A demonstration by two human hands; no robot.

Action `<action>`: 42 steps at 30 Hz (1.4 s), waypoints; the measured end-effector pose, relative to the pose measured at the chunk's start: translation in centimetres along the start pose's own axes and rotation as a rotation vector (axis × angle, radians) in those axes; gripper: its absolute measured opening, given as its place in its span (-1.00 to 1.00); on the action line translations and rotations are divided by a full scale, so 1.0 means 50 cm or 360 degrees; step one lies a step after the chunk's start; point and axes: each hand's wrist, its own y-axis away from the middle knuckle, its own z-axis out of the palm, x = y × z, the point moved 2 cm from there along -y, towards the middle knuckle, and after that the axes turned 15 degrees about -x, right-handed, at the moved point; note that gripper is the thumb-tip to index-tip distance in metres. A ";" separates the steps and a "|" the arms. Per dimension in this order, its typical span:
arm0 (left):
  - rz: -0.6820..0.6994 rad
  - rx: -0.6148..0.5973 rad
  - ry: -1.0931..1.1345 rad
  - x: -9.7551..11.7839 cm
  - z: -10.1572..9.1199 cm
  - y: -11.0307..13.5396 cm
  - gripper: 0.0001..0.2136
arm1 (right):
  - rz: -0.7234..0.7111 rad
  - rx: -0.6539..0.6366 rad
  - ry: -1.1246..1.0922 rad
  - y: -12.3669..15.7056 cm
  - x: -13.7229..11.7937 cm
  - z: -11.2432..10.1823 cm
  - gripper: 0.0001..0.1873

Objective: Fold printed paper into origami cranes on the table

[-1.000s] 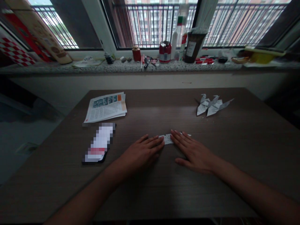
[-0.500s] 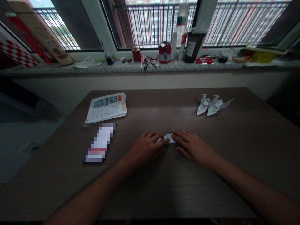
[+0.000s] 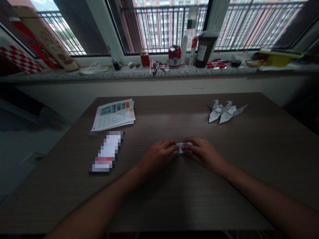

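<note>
A small folded piece of printed paper lies on the dark wooden table in front of me. My left hand grips its left end with curled fingers. My right hand pinches its right end, fingers bent over it. Most of the paper is hidden under my fingertips. Two finished paper cranes rest farther back on the right.
A stack of printed sheets lies at the back left, with a phone in front of it. The stone windowsill behind the table carries a red can, bottles, a dark cup and small tools.
Both hands went from lying flat on the paper to curling their fingers and pinching its ends. They drew closer together, and the paper has bunched up between them.
</note>
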 end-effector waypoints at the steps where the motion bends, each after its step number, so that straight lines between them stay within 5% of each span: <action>1: 0.0000 0.0003 0.0019 0.001 -0.001 0.000 -0.76 | -0.0003 0.0008 -0.0006 0.000 0.000 0.000 -0.76; 22: -0.0077 0.0189 0.0430 -0.001 0.005 -0.012 -0.85 | 0.0016 0.0073 -0.0305 -0.017 -0.016 -0.005 -0.76; 28: -0.0104 0.0140 0.0522 0.004 0.005 -0.013 -0.89 | 0.0033 0.0113 -0.0321 -0.020 -0.011 0.005 -0.93; 42: -0.0197 -0.0017 0.0546 -0.009 -0.012 -0.009 -0.93 | 0.0000 -0.0049 -0.0367 -0.010 0.023 -0.016 -0.86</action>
